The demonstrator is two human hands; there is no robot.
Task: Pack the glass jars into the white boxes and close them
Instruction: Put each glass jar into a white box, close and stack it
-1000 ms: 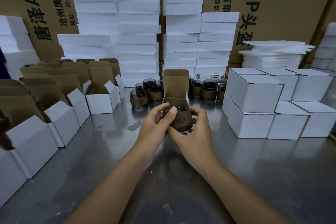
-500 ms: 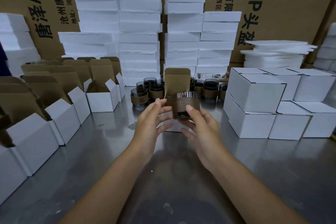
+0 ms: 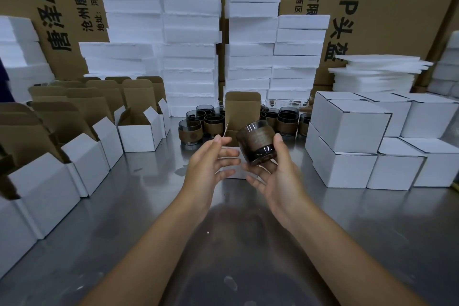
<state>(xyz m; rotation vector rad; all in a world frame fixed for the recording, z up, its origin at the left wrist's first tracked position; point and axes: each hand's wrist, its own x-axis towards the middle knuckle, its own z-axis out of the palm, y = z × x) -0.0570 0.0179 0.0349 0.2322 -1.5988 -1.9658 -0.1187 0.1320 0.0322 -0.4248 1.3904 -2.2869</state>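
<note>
Right now the right hand (image 3: 275,177) grips a glass jar (image 3: 257,144) with a brown band around its middle. The thumb is pressed to the jar's right side and the curled fingers sit under its base. The jar is tilted and held in the air above the middle of the tabletop (image 3: 119,211), toward the far edge. The left hand (image 3: 207,160) is just beside it with its fingers spread and relaxed, holding nothing; whether a fingertip brushes the glass is hard to tell.

Directly behind both hands stands an open white box (image 3: 242,109), its brown lid flap upright and its white body mostly hidden by the hands. More banded jars (image 3: 192,131) are clustered on either side of that box near the far edge. A row of open boxes (image 3: 139,133) runs along the left edge with flaps raised. Closed white boxes (image 3: 352,129) are stacked two high toward the right edge. White foam blocks (image 3: 190,57) are piled behind the jars, in front of large printed cartons (image 3: 402,7).
</note>
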